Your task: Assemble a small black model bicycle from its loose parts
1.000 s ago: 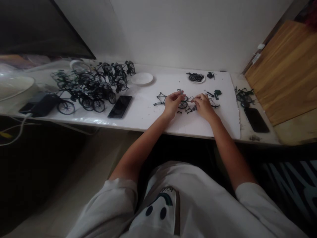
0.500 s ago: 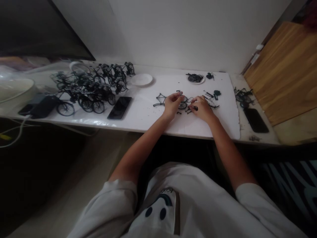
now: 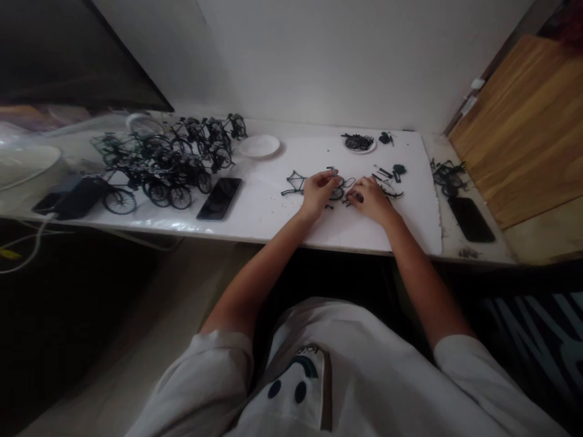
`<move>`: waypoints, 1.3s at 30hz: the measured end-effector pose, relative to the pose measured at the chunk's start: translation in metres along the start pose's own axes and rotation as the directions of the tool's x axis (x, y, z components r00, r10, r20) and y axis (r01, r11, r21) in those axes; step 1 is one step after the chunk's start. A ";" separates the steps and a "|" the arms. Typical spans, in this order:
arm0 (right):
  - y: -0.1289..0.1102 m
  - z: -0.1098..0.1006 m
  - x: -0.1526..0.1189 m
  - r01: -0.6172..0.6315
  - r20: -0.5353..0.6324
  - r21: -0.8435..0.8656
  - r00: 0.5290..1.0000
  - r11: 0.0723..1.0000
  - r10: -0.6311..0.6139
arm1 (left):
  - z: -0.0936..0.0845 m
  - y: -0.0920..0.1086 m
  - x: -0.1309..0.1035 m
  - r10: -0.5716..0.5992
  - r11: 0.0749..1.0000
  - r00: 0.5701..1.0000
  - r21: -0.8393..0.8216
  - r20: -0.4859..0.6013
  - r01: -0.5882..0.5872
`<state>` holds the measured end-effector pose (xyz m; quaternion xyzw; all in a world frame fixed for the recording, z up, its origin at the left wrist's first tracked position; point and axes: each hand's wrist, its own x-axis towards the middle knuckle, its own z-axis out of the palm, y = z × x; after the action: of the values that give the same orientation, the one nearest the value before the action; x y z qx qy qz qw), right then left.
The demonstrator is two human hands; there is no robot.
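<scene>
My left hand (image 3: 317, 193) is closed in a pinch on a small model-bicycle handlebar (image 3: 330, 169) held just above the white sheet. Close by its fingertips is a small spoked wheel (image 3: 337, 193), partly covered by the hand; whether it joins the handlebar I cannot tell. My right hand (image 3: 371, 200) has its fingers drawn together low over the sheet, around a small dark part (image 3: 358, 197) whose kind I cannot make out. Left of my hands lies a thin dark bicycle frame (image 3: 296, 180). A thin dark loop (image 3: 349, 182) lies between the two hands.
Several assembled model bicycles (image 3: 173, 164) crowd the left side, near a phone (image 3: 220, 199) and a white plate (image 3: 259, 146). Dark parts fill a small dish (image 3: 373, 147) at the back. Loose parts (image 3: 398, 171), another phone (image 3: 471, 220) and a wooden board (image 3: 523, 133) are on the right.
Both hands stay almost in place. The right fingers have shifted slightly over the small dark part; the view has tilted a little.
</scene>
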<state>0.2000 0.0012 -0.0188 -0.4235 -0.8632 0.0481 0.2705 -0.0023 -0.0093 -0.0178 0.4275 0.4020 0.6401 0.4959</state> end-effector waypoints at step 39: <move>-0.018 0.000 0.002 0.021 0.066 -0.173 0.998 0.985 -0.010 | 0.000 -0.008 0.002 -0.015 0.999 0.994 0.030 0.112 0.012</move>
<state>0.1864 -0.0085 -0.0119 -0.4370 -0.8758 -0.0156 0.2046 -0.0006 -0.0055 -0.0249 0.4672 0.3858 0.6058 0.5156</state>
